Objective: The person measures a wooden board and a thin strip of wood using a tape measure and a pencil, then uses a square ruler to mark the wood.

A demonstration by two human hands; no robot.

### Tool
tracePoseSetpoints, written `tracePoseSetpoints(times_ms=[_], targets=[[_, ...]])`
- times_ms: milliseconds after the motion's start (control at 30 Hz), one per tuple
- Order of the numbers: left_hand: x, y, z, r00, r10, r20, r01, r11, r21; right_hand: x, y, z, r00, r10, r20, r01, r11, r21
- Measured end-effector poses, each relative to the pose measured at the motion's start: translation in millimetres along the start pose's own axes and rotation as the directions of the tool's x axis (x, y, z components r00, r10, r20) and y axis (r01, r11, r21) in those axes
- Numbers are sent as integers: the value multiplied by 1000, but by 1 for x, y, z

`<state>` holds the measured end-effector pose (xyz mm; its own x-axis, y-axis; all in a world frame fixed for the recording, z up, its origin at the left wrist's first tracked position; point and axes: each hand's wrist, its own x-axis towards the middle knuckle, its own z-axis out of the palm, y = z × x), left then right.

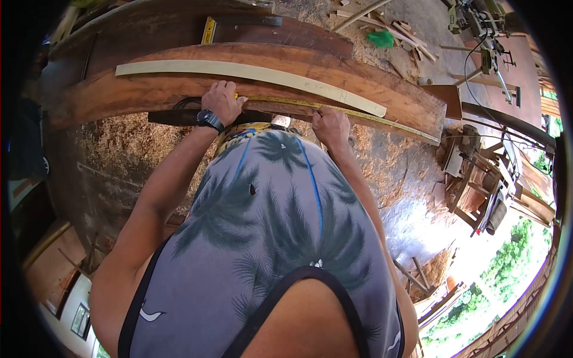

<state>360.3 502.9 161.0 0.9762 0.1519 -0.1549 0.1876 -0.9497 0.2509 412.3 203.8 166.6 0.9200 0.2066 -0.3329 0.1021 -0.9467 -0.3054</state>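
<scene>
A yellow tape measure [382,121] is drawn out along the near edge of a reddish-brown wooden board [412,98]. My left hand [222,102], with a dark watch on the wrist, is closed at the tape's left end, its fingers over the tape's case, which is mostly hidden. My right hand [332,126] is closed beside the tape, further right, pinching a thin pencil-like thing whose tip points at the board's edge. A long, pale, curved wooden strip [250,73] lies on the board just beyond both hands.
A square with a yellow stock [209,31] and dark blade rests on darker wood behind the board. Wood shavings [125,143] cover the floor. Offcuts [406,36] and a green bag [381,39] lie at the back right. Wooden stands [474,185] are on the right.
</scene>
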Motion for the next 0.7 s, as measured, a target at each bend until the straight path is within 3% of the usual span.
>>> tracePoseSetpoints(times_ms=[367, 533, 633, 667, 700], targets=[[0, -3, 3, 1000, 14, -7, -15, 1000, -23, -5, -28, -9, 992, 113, 62, -109, 992, -66], [-1, -3, 4, 999, -19, -29, 18, 999, -40, 1, -51, -19, 975, 170, 146, -140, 971, -196], [-3, 0, 0, 999, -11, -49, 3, 987, -162, 10, -28, -4, 947, -67, 315, 201, 887, -416], [-6, -3, 6, 988, -19, -151, -12, 979, -204, 4, -55, -28, 961, 134, 242, -57, 952, -301], [-6, -6, 14, 979, -36, -199, -8, 976, -217, 14, -43, -15, 966, 83, 246, -20, 969, -247]])
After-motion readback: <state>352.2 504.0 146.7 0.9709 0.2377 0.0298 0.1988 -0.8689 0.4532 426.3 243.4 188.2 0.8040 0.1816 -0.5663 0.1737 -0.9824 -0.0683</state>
